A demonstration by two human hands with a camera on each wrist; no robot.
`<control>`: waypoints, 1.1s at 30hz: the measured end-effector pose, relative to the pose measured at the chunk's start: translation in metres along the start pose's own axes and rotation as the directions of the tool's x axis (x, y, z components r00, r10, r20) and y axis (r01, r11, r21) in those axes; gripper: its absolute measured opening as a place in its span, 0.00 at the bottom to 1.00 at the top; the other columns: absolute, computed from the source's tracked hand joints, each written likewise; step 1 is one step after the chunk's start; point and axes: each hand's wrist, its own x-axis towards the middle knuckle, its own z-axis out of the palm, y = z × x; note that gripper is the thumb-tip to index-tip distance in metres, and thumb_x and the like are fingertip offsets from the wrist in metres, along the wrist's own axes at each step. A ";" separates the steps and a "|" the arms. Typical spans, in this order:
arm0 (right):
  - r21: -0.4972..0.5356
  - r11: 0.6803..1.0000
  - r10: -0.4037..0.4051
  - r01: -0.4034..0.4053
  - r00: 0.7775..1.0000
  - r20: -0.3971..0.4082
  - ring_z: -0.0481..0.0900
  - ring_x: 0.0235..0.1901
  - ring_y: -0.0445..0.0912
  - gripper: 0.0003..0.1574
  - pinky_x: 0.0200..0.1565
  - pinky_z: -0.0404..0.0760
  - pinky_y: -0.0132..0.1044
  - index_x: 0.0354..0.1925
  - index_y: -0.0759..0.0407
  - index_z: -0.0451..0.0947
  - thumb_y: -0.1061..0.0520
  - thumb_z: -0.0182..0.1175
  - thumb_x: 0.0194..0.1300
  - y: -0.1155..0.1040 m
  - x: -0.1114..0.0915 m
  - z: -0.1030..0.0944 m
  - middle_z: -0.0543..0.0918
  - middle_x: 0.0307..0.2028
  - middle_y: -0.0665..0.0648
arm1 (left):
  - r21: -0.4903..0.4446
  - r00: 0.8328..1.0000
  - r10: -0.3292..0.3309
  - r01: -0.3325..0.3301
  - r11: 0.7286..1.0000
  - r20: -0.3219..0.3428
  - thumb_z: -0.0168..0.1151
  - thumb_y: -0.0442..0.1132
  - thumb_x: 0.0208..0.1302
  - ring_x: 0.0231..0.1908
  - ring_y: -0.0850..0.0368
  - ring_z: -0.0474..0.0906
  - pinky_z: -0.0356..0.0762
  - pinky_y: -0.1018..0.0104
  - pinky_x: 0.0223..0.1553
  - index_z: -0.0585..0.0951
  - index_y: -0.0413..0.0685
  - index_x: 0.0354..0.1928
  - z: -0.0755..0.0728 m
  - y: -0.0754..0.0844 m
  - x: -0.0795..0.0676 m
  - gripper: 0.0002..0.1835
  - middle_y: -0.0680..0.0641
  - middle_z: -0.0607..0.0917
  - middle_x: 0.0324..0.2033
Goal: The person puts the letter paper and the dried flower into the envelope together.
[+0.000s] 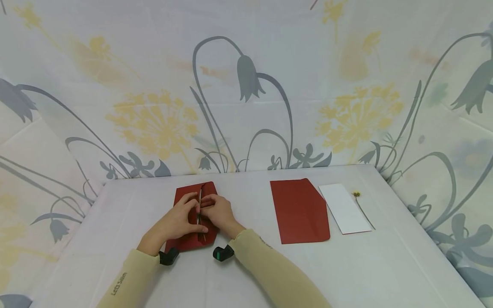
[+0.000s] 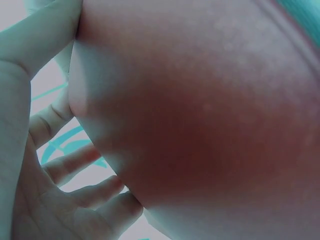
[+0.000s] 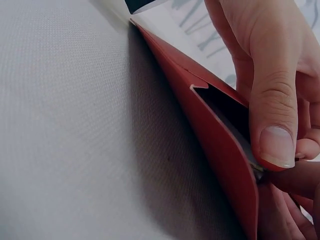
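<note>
Red paper comes first on the table [image 1: 246, 273]: an envelope [image 1: 193, 218] left of the middle, off the far edge, with a long slit down it and a thin pale strip showing in the slit. I judge the work is at that slit; it should go best with the lips held evenly apart, the pull light, and whatever is inside kept square to the mouth so that no corner catches or creases the paper.

The left hand [image 1: 178, 220] holds the envelope, thumb stretched along the near part of the slit, well apart from the bent fingers higher up. The right hand [image 1: 218, 211] has its fingers curled in and pinches at the mouth; whether it has the pale strip too, I cannot tell.

Right of the middle, towards the far edge, a second envelope [image 1: 302, 211] lies flat. Just beside it is a white card [image 1: 344, 208], a red line along its near side. Nearest the table's right edge lies a yellow flower [image 1: 356, 194] on a thin stem.
</note>
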 end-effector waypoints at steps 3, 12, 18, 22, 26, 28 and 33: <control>-0.004 1.000 -0.003 0.003 1.000 -0.007 0.79 0.31 0.35 0.16 0.34 0.77 0.29 0.39 0.56 0.81 0.57 0.71 0.49 0.000 0.000 0.000 0.84 0.31 0.48 | -0.006 1.000 -0.010 0.010 1.000 0.007 0.75 0.59 0.39 0.60 0.38 0.63 0.70 0.44 0.54 0.71 0.53 0.34 0.000 0.000 0.000 0.28 0.38 0.62 0.64; 0.104 0.994 0.014 -0.020 0.998 0.059 0.80 0.28 0.38 0.15 0.31 0.80 0.31 0.39 0.56 0.80 0.59 0.71 0.51 0.003 0.000 -0.002 0.83 0.28 0.48 | -0.010 0.999 -0.025 0.026 1.000 0.026 0.74 0.60 0.40 0.61 0.39 0.62 0.69 0.44 0.54 0.71 0.53 0.35 -0.002 0.001 -0.002 0.28 0.39 0.61 0.65; 0.137 0.989 0.036 -0.062 0.981 0.189 0.82 0.26 0.42 0.18 0.32 0.81 0.34 0.41 0.57 0.78 0.60 0.70 0.51 0.005 0.001 -0.008 0.83 0.28 0.50 | -0.008 0.999 -0.023 0.023 1.000 0.031 0.74 0.61 0.40 0.61 0.39 0.62 0.70 0.44 0.53 0.70 0.55 0.34 -0.004 0.002 -0.003 0.28 0.40 0.61 0.65; 0.062 0.995 0.062 -0.082 0.959 0.276 0.82 0.26 0.43 0.24 0.32 0.81 0.34 0.46 0.56 0.77 0.58 0.72 0.49 0.003 0.001 -0.012 0.83 0.28 0.50 | -0.004 0.999 -0.026 0.026 1.000 0.040 0.73 0.61 0.41 0.61 0.38 0.62 0.70 0.44 0.53 0.70 0.56 0.34 -0.004 0.002 -0.003 0.27 0.40 0.60 0.65; 0.022 0.995 0.084 -0.097 0.942 0.326 0.82 0.28 0.43 0.29 0.32 0.80 0.34 0.49 0.55 0.74 0.56 0.73 0.47 0.000 0.002 -0.013 0.83 0.28 0.51 | -0.001 0.999 -0.025 0.025 1.000 0.046 0.73 0.60 0.41 0.61 0.38 0.62 0.70 0.44 0.53 0.70 0.55 0.34 -0.004 0.002 -0.003 0.27 0.40 0.60 0.65; 0.006 0.996 0.087 -0.094 0.938 0.335 0.81 0.28 0.43 0.31 0.32 0.79 0.34 0.49 0.55 0.74 0.57 0.73 0.46 -0.001 0.002 -0.012 0.83 0.28 0.51 | 0.000 0.999 -0.025 0.025 1.000 0.045 0.74 0.60 0.41 0.61 0.39 0.62 0.70 0.45 0.53 0.70 0.54 0.34 -0.004 0.002 -0.003 0.27 0.40 0.60 0.65; -0.069 0.996 0.075 -0.056 0.949 0.308 0.79 0.26 0.42 0.31 0.28 0.77 0.33 0.49 0.55 0.75 0.57 0.73 0.45 -0.003 0.001 -0.009 0.82 0.26 0.50 | -0.003 0.999 -0.021 0.021 1.000 0.042 0.74 0.60 0.41 0.62 0.38 0.61 0.69 0.45 0.54 0.70 0.54 0.33 -0.004 0.002 -0.003 0.27 0.40 0.60 0.65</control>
